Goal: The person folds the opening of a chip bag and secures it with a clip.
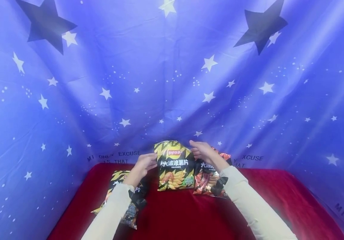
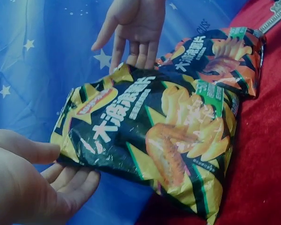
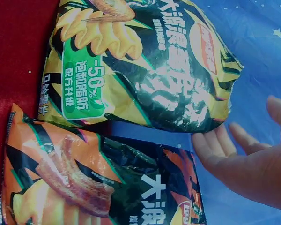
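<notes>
Room lies in front of the middle bag; an orange bag blocks rightward.

3 chip bags — glossy plastic; cloth beneath — velvety.

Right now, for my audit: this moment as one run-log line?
left hand: at upper left of middle yellow-black foil chip bag; right hand: at its upper right; orange-black foil bag: alongside
</notes>
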Demonstrator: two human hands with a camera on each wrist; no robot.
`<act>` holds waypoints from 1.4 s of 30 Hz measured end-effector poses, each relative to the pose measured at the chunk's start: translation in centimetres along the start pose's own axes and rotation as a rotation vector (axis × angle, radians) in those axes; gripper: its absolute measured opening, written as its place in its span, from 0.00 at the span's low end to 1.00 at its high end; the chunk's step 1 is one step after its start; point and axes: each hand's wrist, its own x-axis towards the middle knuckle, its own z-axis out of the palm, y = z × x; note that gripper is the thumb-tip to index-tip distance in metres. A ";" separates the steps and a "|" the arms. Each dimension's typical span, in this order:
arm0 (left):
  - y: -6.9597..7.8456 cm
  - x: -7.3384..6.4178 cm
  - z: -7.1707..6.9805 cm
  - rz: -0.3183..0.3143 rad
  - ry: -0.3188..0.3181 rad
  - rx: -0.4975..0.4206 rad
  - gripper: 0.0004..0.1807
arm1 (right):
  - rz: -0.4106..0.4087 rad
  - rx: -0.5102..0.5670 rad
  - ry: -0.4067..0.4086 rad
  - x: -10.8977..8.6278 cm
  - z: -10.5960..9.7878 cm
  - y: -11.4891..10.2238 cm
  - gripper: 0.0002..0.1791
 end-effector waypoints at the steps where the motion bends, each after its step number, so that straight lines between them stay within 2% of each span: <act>1: 0.1 -0.1 -0.1 0.005 -0.010 0.002 0.22 | -0.003 0.007 -0.006 -0.1 0.0 0.1 0.38; 7: 0.3 -0.2 -0.7 0.027 -0.069 -0.001 0.24 | -0.014 0.018 -0.031 -1.0 -0.2 1.1 0.35; 13: -0.1 -0.5 -1.0 0.017 -0.115 0.015 0.25 | -0.024 0.067 -0.007 -1.9 0.0 3.2 0.30; 23: -1.1 -0.8 -1.2 0.030 -0.164 0.028 0.27 | -0.012 0.103 0.023 -3.3 0.2 5.4 0.34; 31: -1.0 -0.8 -1.2 0.045 -0.154 0.032 0.27 | -0.003 0.140 0.106 -3.7 0.6 5.6 0.26; 37: -0.6 -1.1 -1.5 0.056 -0.150 0.049 0.25 | 0.001 0.150 0.077 -4.4 0.8 5.3 0.27; 42: 0.2 -1.6 -1.9 0.062 -0.168 0.076 0.25 | -0.002 0.166 0.050 -5.0 0.7 4.6 0.21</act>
